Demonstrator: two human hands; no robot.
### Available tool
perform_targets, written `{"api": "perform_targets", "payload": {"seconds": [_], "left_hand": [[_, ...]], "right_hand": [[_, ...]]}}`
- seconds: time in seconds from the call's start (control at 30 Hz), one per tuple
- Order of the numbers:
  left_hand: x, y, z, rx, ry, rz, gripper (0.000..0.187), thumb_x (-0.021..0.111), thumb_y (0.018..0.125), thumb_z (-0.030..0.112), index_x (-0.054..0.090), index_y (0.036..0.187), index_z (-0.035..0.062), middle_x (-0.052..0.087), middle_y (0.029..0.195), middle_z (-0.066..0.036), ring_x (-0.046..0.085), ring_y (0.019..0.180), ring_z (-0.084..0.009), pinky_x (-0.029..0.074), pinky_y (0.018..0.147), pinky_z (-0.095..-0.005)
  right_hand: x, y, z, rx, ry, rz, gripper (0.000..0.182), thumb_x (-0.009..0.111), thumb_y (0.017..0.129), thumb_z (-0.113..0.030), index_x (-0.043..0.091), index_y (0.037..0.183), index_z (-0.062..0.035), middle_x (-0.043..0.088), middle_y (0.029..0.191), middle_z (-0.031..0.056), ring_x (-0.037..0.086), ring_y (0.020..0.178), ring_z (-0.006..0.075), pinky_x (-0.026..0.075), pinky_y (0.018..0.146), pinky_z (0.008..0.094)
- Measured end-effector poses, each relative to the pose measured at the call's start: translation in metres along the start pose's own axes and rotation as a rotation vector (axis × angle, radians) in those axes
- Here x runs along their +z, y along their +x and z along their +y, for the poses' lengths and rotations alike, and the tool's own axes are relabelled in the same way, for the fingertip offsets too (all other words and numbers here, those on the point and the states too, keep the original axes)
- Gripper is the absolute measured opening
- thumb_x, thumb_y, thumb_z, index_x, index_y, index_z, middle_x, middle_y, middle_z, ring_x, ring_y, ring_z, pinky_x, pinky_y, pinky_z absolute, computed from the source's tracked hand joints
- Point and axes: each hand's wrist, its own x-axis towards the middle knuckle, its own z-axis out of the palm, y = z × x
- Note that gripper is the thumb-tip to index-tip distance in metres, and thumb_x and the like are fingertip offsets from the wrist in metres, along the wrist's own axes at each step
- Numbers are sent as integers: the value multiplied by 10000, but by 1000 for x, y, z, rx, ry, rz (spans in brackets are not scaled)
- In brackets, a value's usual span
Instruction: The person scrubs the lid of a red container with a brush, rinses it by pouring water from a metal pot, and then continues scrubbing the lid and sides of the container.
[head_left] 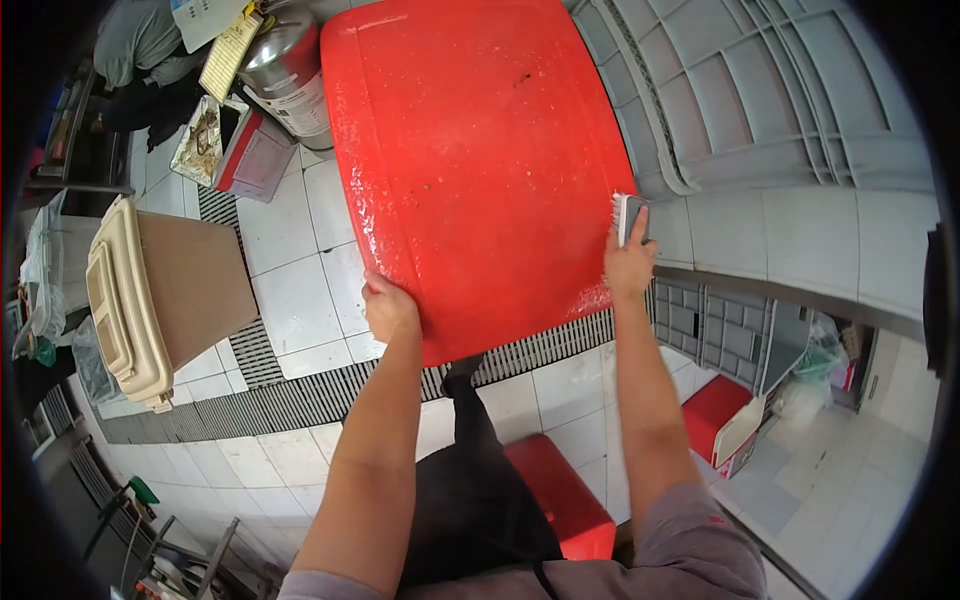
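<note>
Probably the red board [480, 180], lying wet between the two hands, is stiff and bulky but slippery, so its edges seem the safest place for holding. Both hands are well apart: the left hand [390, 310] touches the lower left edge of the board, though I cannot tell whether it clamps there, while the right hand [630, 268] is closed on a brush [630, 220] at the right edge. Left of the board stand a lidded beige bin [200, 290], its contents hidden, and a carton [258, 165] with silvery wrapping [203, 145]; lower right of it is a red cooler [712, 415].
</note>
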Motion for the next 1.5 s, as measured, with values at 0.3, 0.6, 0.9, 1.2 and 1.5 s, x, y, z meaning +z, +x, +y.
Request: {"api": "perform_targets", "payload": {"seconds": [0.3, 0.6, 0.9, 1.2, 1.5], "left_hand": [[16, 14, -16, -11, 137, 132, 598, 155, 932, 497, 555, 1174, 123, 630, 1020, -197, 582, 943, -417, 451, 801, -509], [15, 9, -4, -49, 146, 161, 554, 184, 937, 473, 548, 1155, 116, 623, 1035, -192, 581, 927, -424, 450, 799, -511], [8, 6, -2, 22, 130, 154, 505, 210, 945, 434, 557, 1102, 103, 628, 1003, -177, 588, 884, -411, 454, 758, -505], [13, 20, -15, 124, -47, 64, 467, 241, 955, 400, 501, 1206, 104, 568, 1154, -182, 544, 1019, -407, 425, 862, -470], [19, 75, 121, 127, 96, 149, 505, 225, 946, 443, 508, 1142, 73, 619, 1003, -221, 580, 937, -417, 449, 802, -492]], "right_hand": [[-36, -79, -189, -504, 480, -570, 527, 483, 864, -415, 304, 1359, -384, 485, 1002, 223, 554, 897, 387, 499, 705, 485], [-29, 37, -142, -23, 347, -310, 708, 570, 817, -393, 221, 1417, -251, 497, 1012, 250, 603, 748, 389, 507, 658, 463], [19, 91, -96, -614, 438, -264, 730, 570, 825, -354, 195, 1433, -205, 485, 1264, 117, 610, 877, 364, 500, 635, 454], [-22, 0, -278, -625, 294, -446, 742, 640, 760, -304, 260, 1397, -272, 509, 950, 211, 575, 903, 371, 490, 735, 483], [24, 201, -126, -69, 531, -211, 627, 539, 862, -285, 258, 1407, -155, 545, 899, 193, 593, 628, 286, 498, 542, 385]]}}
